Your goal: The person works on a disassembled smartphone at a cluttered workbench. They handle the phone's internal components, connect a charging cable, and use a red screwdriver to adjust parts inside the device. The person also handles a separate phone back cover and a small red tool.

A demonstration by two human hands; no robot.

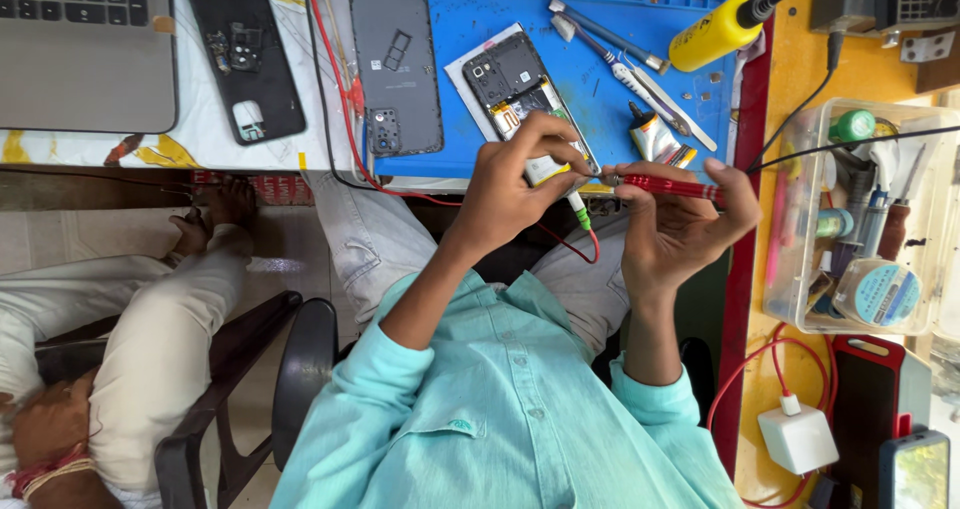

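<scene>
In the head view, an opened smartphone (520, 94), its back removed so that dark inner boards and gold contacts are exposed, is seen lying on a blue rubbery repair mat (600, 99) on the counter (790, 59). The lower end of the phone is pinched by the curled fingers of the left hand (515, 184), and a slim green-tipped probe (580, 211) with a red lead appears to be held under the same fingers. A red knurled metal screwdriver (665, 187) is gripped in the closed right hand (680, 229), thumb laid along its shaft, its tip brought to the phone's edge just beside the left fingertips.

Just beyond the right hand, a squeezed metal glue tube (655, 139), flat steel tweezers (640, 74) and a yellow plastic squeeze bottle (720, 29) with a dark nozzle are laid on the mat. To the left of the left hand, a grey matte back cover (395, 69) and a black phone frame (245, 59) are placed, with a grey laptop (85, 49) farther off. Right of the right hand, a clear plastic box (870, 219) of tools and a solder wire spool is set.
</scene>
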